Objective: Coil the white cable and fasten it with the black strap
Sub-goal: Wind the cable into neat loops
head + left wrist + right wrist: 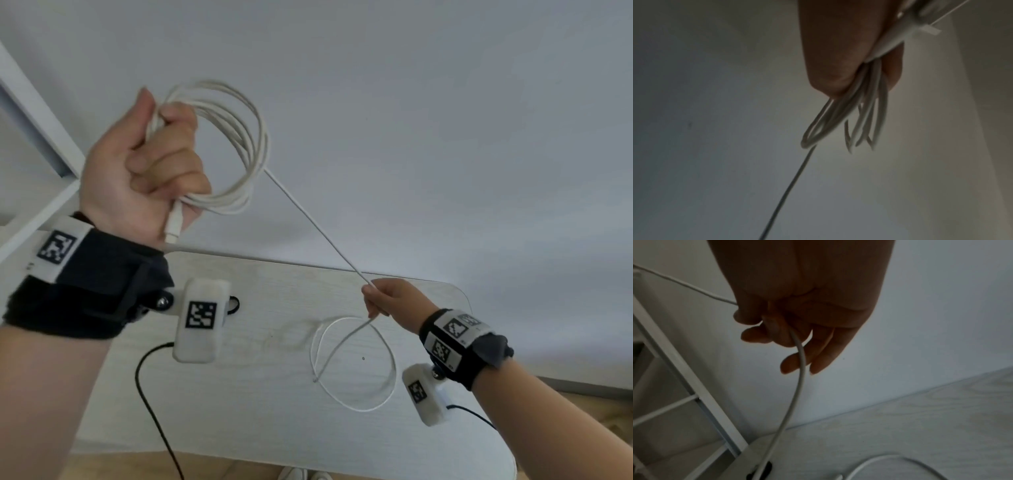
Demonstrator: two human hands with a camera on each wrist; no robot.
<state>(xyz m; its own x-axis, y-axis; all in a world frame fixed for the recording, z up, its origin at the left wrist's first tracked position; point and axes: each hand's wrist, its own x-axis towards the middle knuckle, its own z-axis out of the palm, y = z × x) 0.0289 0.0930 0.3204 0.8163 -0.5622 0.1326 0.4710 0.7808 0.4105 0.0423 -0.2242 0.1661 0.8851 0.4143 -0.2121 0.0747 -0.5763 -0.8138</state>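
Grey wall [411,120] fills the upper field of the head view; a white frame [30,113] crosses its left edge. Below stands the pale wood-grain table [260,404] with rounded corners, its far edge against the wall.

The left hand [144,171], raised well above the table, is clenched around the white cable [239,144], which is gathered into several round loops standing out to the right of the fist. A white connector [172,228] of the cable projects from the bottom of the fist. In the left wrist view the same loops [865,116] emerge between the closed fingers [834,56], and one strand runs away toward the lower edge.

From the coil a single taut strand descends diagonally to the right hand [394,301], held just above the table's far right part. The right hand pinches this strand between thumb and forefinger; the right wrist view shows the cable [800,369] passing through the pinch with the remaining fingers [818,356] loosely extended.

Beyond the right hand the uncoiled remainder lies on the table as one open loop. The black strap [234,305] lies on the table near its far left part, mostly hidden behind the left wrist camera [200,325]. A right wrist camera [424,394] and thin black leads [154,404] are also visible.
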